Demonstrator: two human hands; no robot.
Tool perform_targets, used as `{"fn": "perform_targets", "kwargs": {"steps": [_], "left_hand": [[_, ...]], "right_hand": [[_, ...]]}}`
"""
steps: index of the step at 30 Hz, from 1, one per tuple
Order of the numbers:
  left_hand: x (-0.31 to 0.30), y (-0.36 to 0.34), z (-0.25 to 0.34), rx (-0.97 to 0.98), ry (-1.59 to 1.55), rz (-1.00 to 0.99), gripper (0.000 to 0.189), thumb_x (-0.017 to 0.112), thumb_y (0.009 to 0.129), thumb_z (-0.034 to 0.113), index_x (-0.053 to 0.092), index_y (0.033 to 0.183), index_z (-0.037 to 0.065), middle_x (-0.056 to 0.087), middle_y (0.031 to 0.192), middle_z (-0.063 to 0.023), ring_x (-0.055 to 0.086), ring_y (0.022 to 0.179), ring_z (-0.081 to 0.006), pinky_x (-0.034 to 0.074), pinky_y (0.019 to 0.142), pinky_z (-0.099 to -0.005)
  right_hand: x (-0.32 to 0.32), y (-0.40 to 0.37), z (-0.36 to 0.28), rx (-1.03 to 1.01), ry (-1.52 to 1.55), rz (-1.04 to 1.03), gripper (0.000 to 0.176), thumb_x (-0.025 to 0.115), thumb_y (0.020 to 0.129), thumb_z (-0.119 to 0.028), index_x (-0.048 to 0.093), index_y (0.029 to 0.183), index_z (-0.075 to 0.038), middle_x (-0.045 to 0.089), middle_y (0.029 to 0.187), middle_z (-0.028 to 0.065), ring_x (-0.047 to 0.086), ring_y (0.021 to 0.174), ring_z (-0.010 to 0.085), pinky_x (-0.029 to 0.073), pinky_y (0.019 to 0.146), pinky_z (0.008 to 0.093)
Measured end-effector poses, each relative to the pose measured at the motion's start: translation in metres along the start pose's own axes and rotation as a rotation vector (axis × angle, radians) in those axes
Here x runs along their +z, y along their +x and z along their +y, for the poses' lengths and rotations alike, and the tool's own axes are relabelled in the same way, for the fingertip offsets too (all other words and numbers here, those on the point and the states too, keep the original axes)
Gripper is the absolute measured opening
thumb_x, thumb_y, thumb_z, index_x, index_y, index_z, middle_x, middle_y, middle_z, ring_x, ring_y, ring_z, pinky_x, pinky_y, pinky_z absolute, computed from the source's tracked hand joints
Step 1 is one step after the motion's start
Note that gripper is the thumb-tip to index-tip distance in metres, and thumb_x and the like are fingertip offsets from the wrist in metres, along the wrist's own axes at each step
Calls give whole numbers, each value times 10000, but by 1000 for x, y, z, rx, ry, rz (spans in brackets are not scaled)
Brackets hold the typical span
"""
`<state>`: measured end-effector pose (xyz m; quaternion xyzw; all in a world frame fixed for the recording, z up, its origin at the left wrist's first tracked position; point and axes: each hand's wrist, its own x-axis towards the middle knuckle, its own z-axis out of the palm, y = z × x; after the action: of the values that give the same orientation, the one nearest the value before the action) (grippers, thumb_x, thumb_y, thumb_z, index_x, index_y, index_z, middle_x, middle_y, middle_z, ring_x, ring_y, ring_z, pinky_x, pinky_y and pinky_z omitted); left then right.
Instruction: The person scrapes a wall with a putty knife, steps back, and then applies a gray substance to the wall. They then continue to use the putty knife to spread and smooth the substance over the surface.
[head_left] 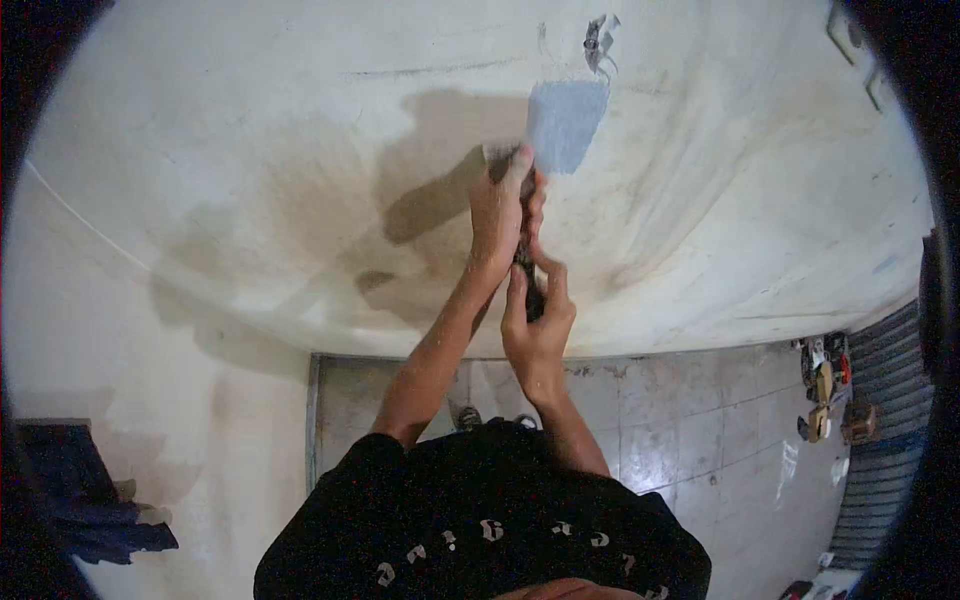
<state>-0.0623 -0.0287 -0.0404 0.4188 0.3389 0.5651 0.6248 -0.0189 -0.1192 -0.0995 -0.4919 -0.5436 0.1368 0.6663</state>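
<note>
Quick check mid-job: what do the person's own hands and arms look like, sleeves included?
The left hand and right hand are bare; no gloves, watch or bracelet show. The forearms are uncovered below the short black sleeves of a black shirt with pale, ornate lettering.

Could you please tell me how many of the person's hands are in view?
2: the left hand is at the upper end of the dark tool, and the right hand is lower, at its other end. Neither is hidden.
</note>
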Motion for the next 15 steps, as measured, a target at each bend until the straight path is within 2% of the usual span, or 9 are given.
{"fn": "perform_targets", "kwargs": {"steps": [3, 4, 6, 8, 11, 12, 15], "left_hand": [[-6, -4, -10, -92, 22, 29, 396, 568, 939, 390, 531, 720, 63, 455, 492, 4, 423, 358, -97, 307, 336, -244], [-3, -1, -4, 34, -1, -33, 384, 561, 943, 373, 531, 722, 61, 457, 498, 2, 422, 362, -100, 315, 346, -243], [8, 8, 16, 45, -28, -37, 379, 563, 942, 369, 531, 724, 60, 458, 501, 2, 421, 361, -101, 313, 344, -242], [10, 7, 17, 69, 4, -33, 369, 564, 941, 358, 535, 728, 57, 458, 501, 2, 420, 361, -102, 310, 344, -243], [-3, 2, -6, -77, 16, -7, 360, 557, 942, 348, 533, 728, 59, 456, 502, 2, 427, 368, -102, 324, 348, -246], [-1, 5, -2, -87, -17, -36, 355, 553, 942, 342, 531, 727, 60, 455, 499, 3, 426, 361, -100, 325, 337, -248], [19, 11, 36, 84, -46, -62, 359, 556, 940, 349, 529, 725, 62, 452, 496, 3, 420, 347, -99, 313, 321, -246]], "right_hand": [[-6, -9, -3, 111, -5, -42, 254, 538, 957, -63, 496, 1179, 51, 665, 765, 135, 494, 650, 43, 386, 536, 207], [-4, -8, -4, 102, 10, -31, 252, 541, 956, -67, 496, 1175, 50, 663, 760, 131, 484, 639, 41, 378, 530, 204], [4, 5, -2, 33, 60, 14, 253, 548, 955, -77, 496, 1169, 46, 657, 751, 121, 465, 618, 36, 362, 517, 200], [-2, 6, -15, 107, 24, -14, 257, 558, 953, -78, 497, 1171, 44, 658, 764, 105, 461, 621, 36, 360, 521, 199], [-8, -10, -15, 238, -22, -60, 251, 549, 959, -66, 495, 1175, 51, 650, 754, 91, 460, 625, 36, 358, 522, 197], [-6, -8, -13, 178, 18, -38, 249, 534, 967, -63, 496, 1184, 52, 643, 727, 74, 461, 628, 33, 351, 524, 191], [0, 22, -24, -10, 37, 38, 253, 524, 969, -65, 497, 1193, 49, 644, 777, 81, 476, 648, 35, 365, 537, 191]]}}
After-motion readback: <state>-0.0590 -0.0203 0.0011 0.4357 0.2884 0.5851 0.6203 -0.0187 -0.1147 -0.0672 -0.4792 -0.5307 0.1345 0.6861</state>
